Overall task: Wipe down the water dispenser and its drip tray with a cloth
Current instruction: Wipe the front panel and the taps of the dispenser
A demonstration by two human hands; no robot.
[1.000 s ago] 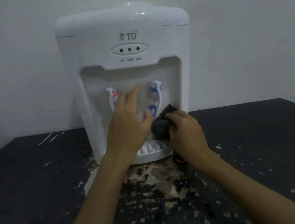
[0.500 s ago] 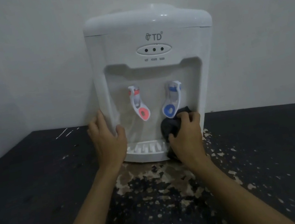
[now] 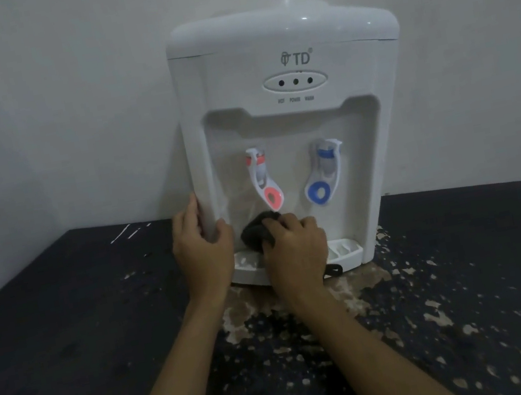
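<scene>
1. Water dispenser (image 3: 282, 54) stands at far edge of tabletop (image 3: 67, 335), by the wall. L hand (image 3: 202, 252) wraps its left front corner, thumb on front face, bracing it.
2. R hand (image 3: 296, 250) curled tight over dark cloth (image 3: 256, 232), pressing it in the recess just above drip tray (image 3: 345, 252), right under red tap lever (image 3: 271, 197).
3. Risk: an upward stroke bumps the lever, so water could spill on hand/tray.
4. Risk: hard downward push may unseat tray. Cloth tail hanging off tray front could pick up tabletop flakes.

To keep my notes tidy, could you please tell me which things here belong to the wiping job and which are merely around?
In the job: water dispenser, drip tray, dark cloth, right hand holding it, left hand gripping the dispenser.
Just around: flaking black table, wall.
</scene>
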